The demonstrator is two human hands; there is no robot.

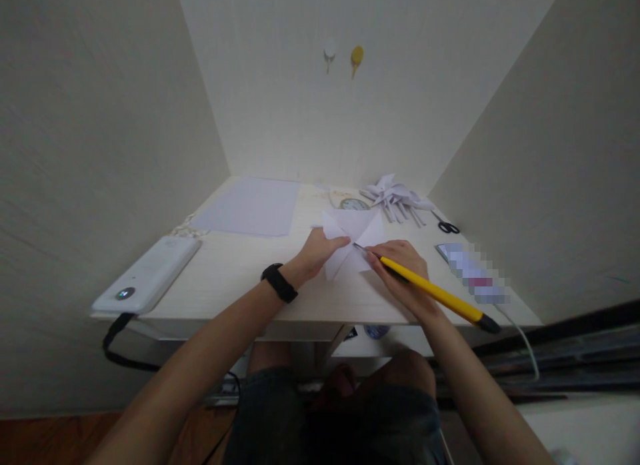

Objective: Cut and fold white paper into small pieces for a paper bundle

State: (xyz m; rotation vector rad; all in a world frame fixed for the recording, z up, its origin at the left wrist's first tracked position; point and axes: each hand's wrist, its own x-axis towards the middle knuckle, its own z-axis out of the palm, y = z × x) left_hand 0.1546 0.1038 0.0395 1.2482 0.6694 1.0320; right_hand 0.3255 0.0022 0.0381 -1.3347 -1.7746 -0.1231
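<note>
A square of white paper [367, 233] with diagonal slits or creases is held above the table. My left hand [317, 252] grips its left side, thumb lying on top near the middle. In my right hand [400, 268] is a long yellow tool [430, 288] with a black end, slanting down to the right. Its thin metal tip meets the paper close to its centre, near my left thumb; the exact kind of tool cannot be made out. The fingers of my left hand under the paper are hidden.
Folded paper pinwheels [393, 195] with paper sticks lie at the back right, beside black scissors [447, 227]. A phone [473, 275] with a cable is at the right. Paper sheets [250, 205], a roll of tape [354, 204] and a white power bank [150, 272] also lie on the table.
</note>
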